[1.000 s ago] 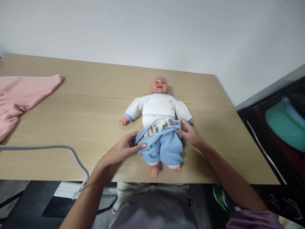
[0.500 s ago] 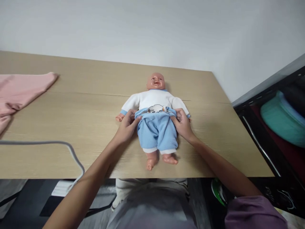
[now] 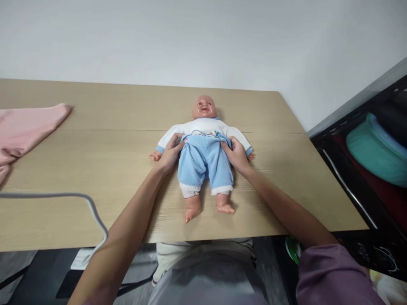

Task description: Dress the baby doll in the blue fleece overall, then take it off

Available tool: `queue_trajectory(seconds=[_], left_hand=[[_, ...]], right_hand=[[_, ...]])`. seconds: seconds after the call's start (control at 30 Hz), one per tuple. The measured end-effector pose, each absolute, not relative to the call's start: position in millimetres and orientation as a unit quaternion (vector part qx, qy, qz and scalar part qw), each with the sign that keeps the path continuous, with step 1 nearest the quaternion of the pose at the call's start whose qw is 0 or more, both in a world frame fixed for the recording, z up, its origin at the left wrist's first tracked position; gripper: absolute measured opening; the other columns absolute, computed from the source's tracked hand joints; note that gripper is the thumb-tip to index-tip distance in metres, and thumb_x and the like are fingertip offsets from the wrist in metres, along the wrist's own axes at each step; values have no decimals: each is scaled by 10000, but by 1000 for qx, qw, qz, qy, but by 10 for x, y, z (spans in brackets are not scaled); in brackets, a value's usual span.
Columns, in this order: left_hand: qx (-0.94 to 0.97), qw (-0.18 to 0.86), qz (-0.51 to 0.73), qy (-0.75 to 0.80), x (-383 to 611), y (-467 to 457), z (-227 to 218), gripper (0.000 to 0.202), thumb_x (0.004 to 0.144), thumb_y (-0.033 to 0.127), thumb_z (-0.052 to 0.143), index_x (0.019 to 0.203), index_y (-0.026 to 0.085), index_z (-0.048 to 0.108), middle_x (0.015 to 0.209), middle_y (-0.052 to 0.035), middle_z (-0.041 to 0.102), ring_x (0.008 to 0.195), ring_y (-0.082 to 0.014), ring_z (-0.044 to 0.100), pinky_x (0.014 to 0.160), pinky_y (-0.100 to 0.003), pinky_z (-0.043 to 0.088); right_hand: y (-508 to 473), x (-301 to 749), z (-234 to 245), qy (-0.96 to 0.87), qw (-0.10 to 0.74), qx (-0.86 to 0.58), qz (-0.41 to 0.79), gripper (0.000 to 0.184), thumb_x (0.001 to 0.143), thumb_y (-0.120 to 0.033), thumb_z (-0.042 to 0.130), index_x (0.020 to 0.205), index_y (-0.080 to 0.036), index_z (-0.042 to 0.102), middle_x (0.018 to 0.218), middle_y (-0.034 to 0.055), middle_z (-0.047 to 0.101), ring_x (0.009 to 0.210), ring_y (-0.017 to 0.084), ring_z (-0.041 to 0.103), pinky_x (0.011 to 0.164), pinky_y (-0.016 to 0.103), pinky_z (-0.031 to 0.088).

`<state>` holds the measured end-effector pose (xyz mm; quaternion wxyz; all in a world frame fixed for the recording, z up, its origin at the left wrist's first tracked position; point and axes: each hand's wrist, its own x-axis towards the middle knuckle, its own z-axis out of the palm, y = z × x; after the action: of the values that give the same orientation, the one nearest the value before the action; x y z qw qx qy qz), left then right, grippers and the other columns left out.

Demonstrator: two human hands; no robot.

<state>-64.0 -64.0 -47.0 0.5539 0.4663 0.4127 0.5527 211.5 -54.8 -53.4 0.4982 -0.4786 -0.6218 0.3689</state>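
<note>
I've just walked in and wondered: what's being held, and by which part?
The blue pants, by the waist: left hand at one side, right hand at the other.

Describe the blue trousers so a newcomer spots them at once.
On the wood-toned table, a bald doll lies face up. The trousers cover its upper legs, held at the waist by the left hand and right hand. Light blue with white cuffs, they stand apart from the mostly white top above and the pink cloth at far left.
</note>
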Motion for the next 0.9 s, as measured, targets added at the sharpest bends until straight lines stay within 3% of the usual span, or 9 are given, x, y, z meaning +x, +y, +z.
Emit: queue_trajectory(seconds=[0.17,0.33,0.53,0.63,0.73,0.9], left_hand=[[438,606,530,399,-654,-651,-422,541,802,606,961,1028,206,676,973,-59,748,984,-270,713,871,-369,560],[409,598,554,411,-659,-713,-422,557,819,654,952,1034,233,658,870,3,679,833,-205,671,788,-333,562],[436,576,545,425,-618,-680,-438,555,863,716,889,1014,226,676,873,4,664,752,-167,588,709,-294,514],[473,546,527,448,-676,-712,-414,476,923,658,846,1046,218,715,926,-8,681,798,-178,588,751,-297,497],[515,496,513,475,-749,-774,-348,354,934,549,834,959,217,714,936,-9,660,877,-204,584,814,-305,479],[520,487,548,438,-732,-809,-219,358,877,541,851,899,226,682,863,-1,603,796,-195,519,739,-304,432]], right_hand=[[-575,2203,-563,-566,486,-455,487,579,833,-810,803,838,-281,568,833,-18,542,834,212,520,829,343,489],[-595,2219,-553,-505,502,-424,560,629,764,-807,873,920,-299,538,884,-37,587,880,205,588,892,328,544],[-558,2177,-572,-484,504,-428,573,655,746,-823,887,1004,-294,599,981,-22,651,978,214,642,997,337,554],[-575,2234,-569,-514,489,-441,550,612,780,-817,858,985,-286,635,954,-17,654,965,224,627,979,343,543],[-646,2299,-495,-575,461,-445,509,477,890,-731,799,930,-271,678,918,-2,637,942,237,592,949,356,514],[-726,2271,-268,-631,481,-429,432,427,989,-658,709,835,-273,608,879,13,569,894,245,543,904,382,490]])
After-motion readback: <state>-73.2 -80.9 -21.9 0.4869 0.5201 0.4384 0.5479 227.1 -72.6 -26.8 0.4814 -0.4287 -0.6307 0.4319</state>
